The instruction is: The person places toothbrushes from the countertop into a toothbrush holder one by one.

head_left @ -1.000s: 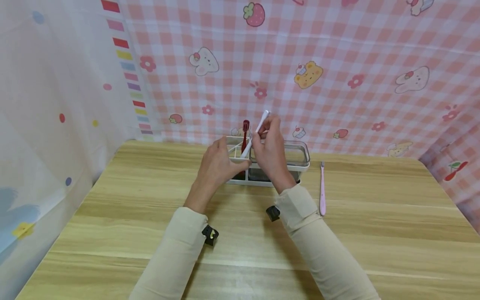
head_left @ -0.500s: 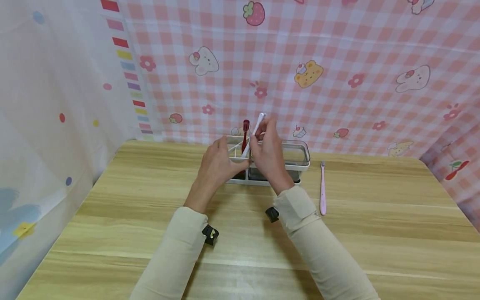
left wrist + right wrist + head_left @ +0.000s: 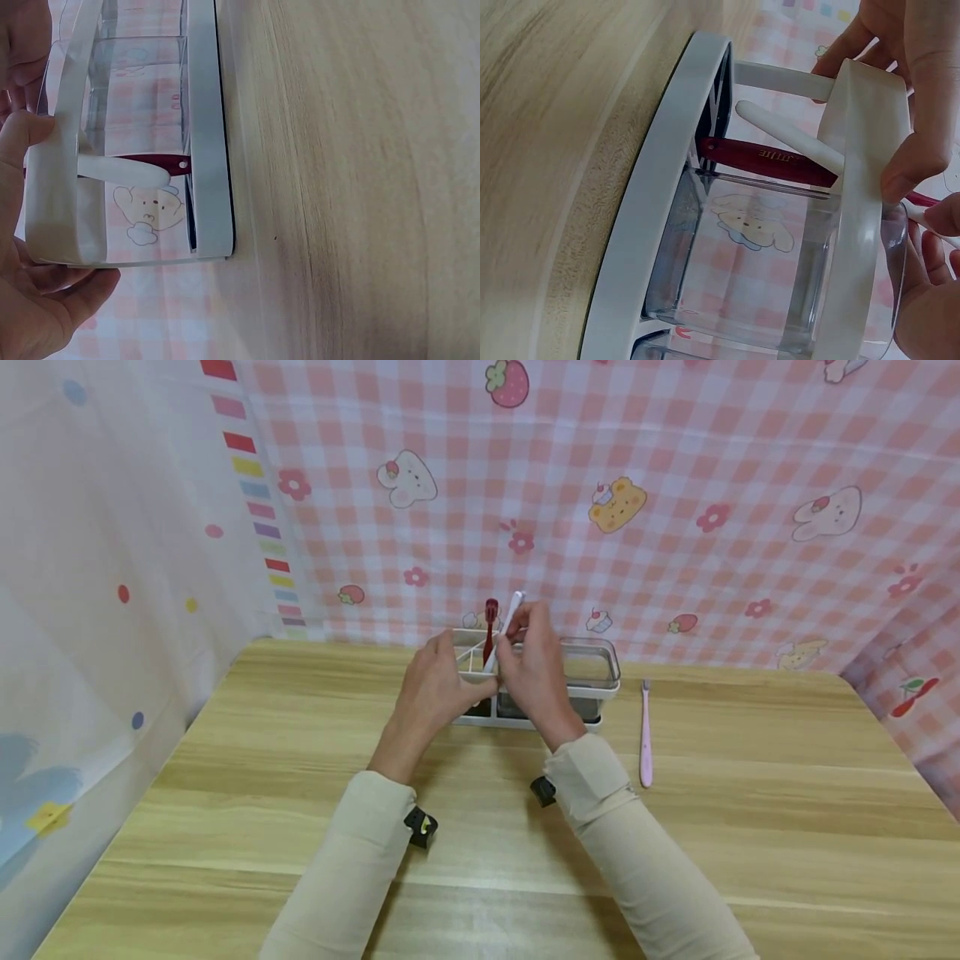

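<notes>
My 2 sleeved forearms [image 3: 337, 864] angle inward over the wood-grain table [image 3: 300, 827] as my right hand [image 3: 536, 672] pinches a white toothbrush [image 3: 516, 602], its lower end tilted inside the clear-and-white toothbrush holder [image 3: 859, 225] beside a red toothbrush [image 3: 491, 612]. My left hand [image 3: 433, 685], thumb in front, grips the holder's left end. A pink toothbrush [image 3: 646, 735] lies right.

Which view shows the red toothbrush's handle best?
Right wrist: the red handle shows its lower end and lettering. The left wrist view has it partly behind the white handle; the head view, mainly its upper part.

cloth-lined booth — gingham drape [image 3: 555, 435], wooden table [image 3: 757, 827]
</notes>
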{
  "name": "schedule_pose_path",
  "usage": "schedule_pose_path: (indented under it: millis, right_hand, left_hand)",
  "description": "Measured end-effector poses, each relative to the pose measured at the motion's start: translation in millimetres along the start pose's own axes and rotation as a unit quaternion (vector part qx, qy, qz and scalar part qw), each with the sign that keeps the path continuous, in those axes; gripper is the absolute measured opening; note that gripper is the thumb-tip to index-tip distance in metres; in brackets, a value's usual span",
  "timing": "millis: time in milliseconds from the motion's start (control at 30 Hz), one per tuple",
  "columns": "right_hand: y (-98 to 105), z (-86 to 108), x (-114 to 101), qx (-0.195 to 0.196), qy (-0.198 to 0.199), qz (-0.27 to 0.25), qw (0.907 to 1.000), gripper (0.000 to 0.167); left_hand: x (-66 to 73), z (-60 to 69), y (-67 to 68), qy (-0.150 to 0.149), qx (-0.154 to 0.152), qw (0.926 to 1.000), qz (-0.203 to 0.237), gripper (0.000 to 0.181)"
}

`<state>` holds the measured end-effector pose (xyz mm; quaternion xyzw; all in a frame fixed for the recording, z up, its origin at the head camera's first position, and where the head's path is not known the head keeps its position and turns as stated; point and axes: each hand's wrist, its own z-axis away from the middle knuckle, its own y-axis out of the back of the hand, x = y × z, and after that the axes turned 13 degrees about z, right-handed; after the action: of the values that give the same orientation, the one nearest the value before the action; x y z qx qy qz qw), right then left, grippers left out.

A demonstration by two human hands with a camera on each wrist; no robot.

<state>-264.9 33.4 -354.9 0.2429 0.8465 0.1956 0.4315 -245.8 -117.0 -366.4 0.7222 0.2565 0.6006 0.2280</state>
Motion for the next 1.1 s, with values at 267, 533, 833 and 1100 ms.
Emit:
schedule_pose_path:
  millis: [267, 533, 833, 1100]
  right_hand:
    - [-2.5, 0.8, 0.8, -0.001, 0.004, 0.009, 1.0000, 0.026]
    - [-2.4, 1.6, 1.4, -0.003, 0.002, 0.015, 0.9999, 0.024]
    - [1.4, 1.5, -0.8, -0.022, -0.020, 0.025, 0.9993, 0.025]
    - [2.8, 2.8, -2.5, -0.036, -0.046, 0.025, 0.9980, 0.029]
  left_hand:
    - [0.2, 0.8, 1.2, 0.004, -0.001, 1.0000, -0.005, 0.105]
    - [0.3, -0.2, 0.9, 0.003, 0.000, 1.0000, -0.006, 0.102]
    - [2.9, -0.5, 0.4, 0.002, -0.002, 0.9999, -0.012, 0.100]
    - [3.4, 0.9, 1.3, 0.007, -0.004, 0.9999, -0.011, 0.101]
